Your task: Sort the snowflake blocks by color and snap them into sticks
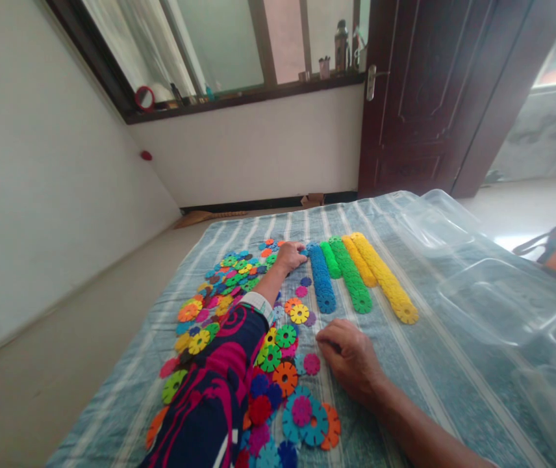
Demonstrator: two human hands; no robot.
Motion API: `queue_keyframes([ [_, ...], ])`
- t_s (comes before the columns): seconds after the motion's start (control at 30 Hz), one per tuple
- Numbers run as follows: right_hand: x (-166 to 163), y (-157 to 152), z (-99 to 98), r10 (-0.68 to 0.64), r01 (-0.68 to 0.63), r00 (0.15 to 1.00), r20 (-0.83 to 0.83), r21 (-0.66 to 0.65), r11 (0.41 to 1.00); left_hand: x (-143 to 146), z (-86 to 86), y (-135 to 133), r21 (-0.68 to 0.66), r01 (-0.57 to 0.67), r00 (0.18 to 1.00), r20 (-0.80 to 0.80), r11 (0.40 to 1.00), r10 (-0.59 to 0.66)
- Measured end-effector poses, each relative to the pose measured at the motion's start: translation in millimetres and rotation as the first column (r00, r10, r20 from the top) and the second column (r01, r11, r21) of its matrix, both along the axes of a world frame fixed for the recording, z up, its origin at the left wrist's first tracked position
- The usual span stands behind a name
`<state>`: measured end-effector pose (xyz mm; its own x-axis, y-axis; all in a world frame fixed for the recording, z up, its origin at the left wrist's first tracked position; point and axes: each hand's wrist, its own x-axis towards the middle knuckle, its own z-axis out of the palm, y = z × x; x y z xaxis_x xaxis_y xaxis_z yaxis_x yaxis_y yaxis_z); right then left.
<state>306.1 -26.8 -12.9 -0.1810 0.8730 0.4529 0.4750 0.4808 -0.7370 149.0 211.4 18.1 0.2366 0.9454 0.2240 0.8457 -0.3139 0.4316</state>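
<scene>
Your left hand (291, 255) is at the far end of the blue disc row (322, 278), just to its left. The row's long axis runs near to far, its far end slanting slightly left. A small blue disc (304, 252) lies at your left fingertips; whether they pinch it cannot be told. Your right hand (351, 357), fingers curled together with nothing visible in them, rests near the row's near end. Your left hand is nearer the far end.

Notched colourful discs (285, 337), heaped and rowed
</scene>
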Motion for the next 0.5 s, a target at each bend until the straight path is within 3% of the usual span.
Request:
queue_keyframes([
  [0.5, 3.1, -5.0, -2.3, 0.045, -0.045, 0.999, -0.017, -0.028, 0.999, 7.8, -4.5, -7.0, 0.002, -0.061, 0.991, -0.120, 0.998, 0.061],
])
